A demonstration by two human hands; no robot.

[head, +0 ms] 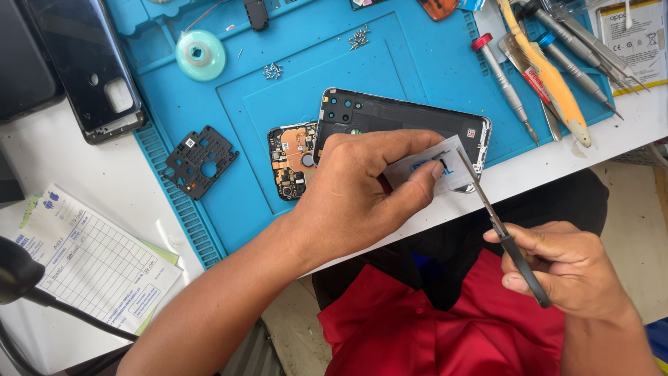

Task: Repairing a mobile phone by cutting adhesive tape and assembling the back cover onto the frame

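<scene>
**Ana:** Over the counter's front edge, the left hand (362, 191) is pinched shut, thumb and fingers closed on a small white sticker-like slip (426, 167) with dark print.

**Ben:** And the right hand (563, 268)?

**Ana:** Curled tight round dark-handled scissors (497, 226), blade tips up against the slip's right edge. Whether a cut has started, I can't tell.

**Ben:** Where's the phone in all this?

**Ana:** Directly behind the left hand, touching distance. An opened phone body (396, 122), black inner frame facing up, lying on the blue work mat (306, 63). Just left of the phone body sits a circuit board (291, 160), orange flex showing, still seated at that end as far as I can see.

**Ben:** So disassembly looks well along?

**Ana:** I'd judge so. Further left of the phone body, a black perforated cover plate (200, 160) lies loose on the mat, and far left a dark back shell (87, 66) rests apart. Behind the phone body, two little clusters of screws (273, 69) are parked on the mat, so the fasteners are out.

**Ben:** What's left?

**Ana:** My read: trimming that slip isn't finished, and nothing is closed up again; plate, shell and screws all wait off the phone body.

**Ben:** Tools?

**Ana:** Right of the phone body, screwdrivers (504, 83) and a yellow-handled tool (550, 76), untouched. Far left of it, a printed form (90, 261).
</scene>
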